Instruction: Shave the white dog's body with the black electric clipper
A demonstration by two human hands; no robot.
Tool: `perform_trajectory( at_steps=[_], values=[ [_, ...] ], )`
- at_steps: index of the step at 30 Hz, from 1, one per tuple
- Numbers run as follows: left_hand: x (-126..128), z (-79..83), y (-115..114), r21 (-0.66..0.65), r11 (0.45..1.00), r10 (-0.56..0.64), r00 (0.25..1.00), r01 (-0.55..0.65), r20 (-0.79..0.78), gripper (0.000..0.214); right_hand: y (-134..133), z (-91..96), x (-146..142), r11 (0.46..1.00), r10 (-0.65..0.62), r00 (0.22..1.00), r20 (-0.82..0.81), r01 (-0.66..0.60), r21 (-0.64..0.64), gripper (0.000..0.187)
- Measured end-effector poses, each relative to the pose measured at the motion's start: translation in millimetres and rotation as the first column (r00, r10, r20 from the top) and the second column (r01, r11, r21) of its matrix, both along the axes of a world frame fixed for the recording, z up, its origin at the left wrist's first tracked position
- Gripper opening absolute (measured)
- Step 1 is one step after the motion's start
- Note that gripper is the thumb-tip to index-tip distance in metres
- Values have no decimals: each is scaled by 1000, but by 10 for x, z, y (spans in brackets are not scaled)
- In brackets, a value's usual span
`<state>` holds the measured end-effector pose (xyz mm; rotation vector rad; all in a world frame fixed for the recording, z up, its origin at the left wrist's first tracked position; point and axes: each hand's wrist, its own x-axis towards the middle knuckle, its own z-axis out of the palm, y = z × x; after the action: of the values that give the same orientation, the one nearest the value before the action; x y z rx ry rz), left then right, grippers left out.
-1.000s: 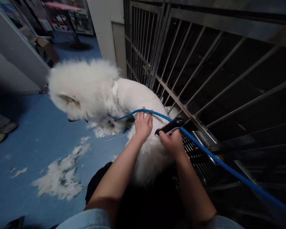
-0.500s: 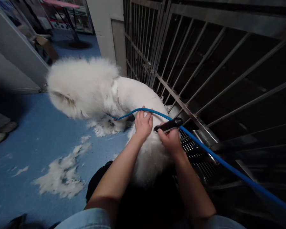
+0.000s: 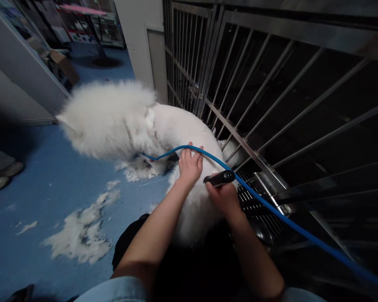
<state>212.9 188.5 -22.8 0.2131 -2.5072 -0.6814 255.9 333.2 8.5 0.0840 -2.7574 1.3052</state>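
A white dog (image 3: 182, 121) stands in front of me, its back shorn close while long fluffy fur covers its head, neck and hindquarters. My left hand (image 3: 190, 165) lies on the dog's shorn flank with fingers spread, just under the blue leash. Black hair clippers (image 3: 219, 178) are gripped in my right hand (image 3: 224, 196), their head against the edge between shorn skin and long fur near the rump. The blue leash (image 3: 255, 195) runs from under the dog's neck across its back to the lower right.
Metal cages (image 3: 258, 96) with bars line the right side, close to the dog. Clumps of cut fur (image 3: 82, 233) lie on the blue floor (image 3: 34, 251). A person's shoe (image 3: 11, 169) is at the left edge. A pink-topped table (image 3: 83, 9) stands at the back.
The clippers and my right hand have moved down slightly toward the long fur of the rump. The dog's head has turned farther away. My left hand stays on the flank.
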Motion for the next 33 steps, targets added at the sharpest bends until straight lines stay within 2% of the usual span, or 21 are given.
perform_trajectory(
  at_steps=[3,6,9,11,13,15,17,21,23,26,28,31,33],
  values=[
    [9,4,3,16,1000,17,1000,-17,-4,42,30,32,-46,996,58,996,-74,-63,-60,41],
    [18,7,-8,20,1000,6,1000,-6,-6,41,94,31,-69,990,134,986,-101,-138,-34,37],
    [22,23,-10,37,999,-14,1000,14,-1,39,253,-37,-2,964,259,951,-167,-265,-14,35],
    [27,52,13,71,997,-17,1000,16,15,39,366,-82,39,971,218,941,-257,-235,-37,34],
    [36,85,54,110,994,-18,999,15,33,46,421,-90,33,994,59,940,-335,-86,-65,33],
    [45,104,96,133,991,-15,999,11,33,60,387,-54,-29,992,-65,915,-399,18,-121,34],
    [46,100,121,140,990,-5,1000,3,16,68,280,7,-132,981,-95,902,-421,15,-191,38],
    [25,46,101,143,990,14,1000,-15,8,62,93,103,-338,965,-65,946,-319,-21,-262,37],
    [9,19,74,132,991,4,1000,-6,12,60,96,131,-391,975,-12,968,-251,-45,-216,32],
    [-19,-10,41,118,993,-18,1000,17,3,59,151,178,-414,992,77,984,-163,-92,-84,27],
    [-37,-25,30,123,992,-13,1000,12,0,59,149,213,-426,992,70,983,-167,-86,-89,28],
    [-54,-44,19,120,993,2,1000,0,-13,59,89,233,-452,977,49,964,-260,-101,-189,30],
    [-55,-54,9,112,994,-2,1000,4,-22,59,76,213,-452,978,87,961,-262,-133,-163,27]
  ],
)
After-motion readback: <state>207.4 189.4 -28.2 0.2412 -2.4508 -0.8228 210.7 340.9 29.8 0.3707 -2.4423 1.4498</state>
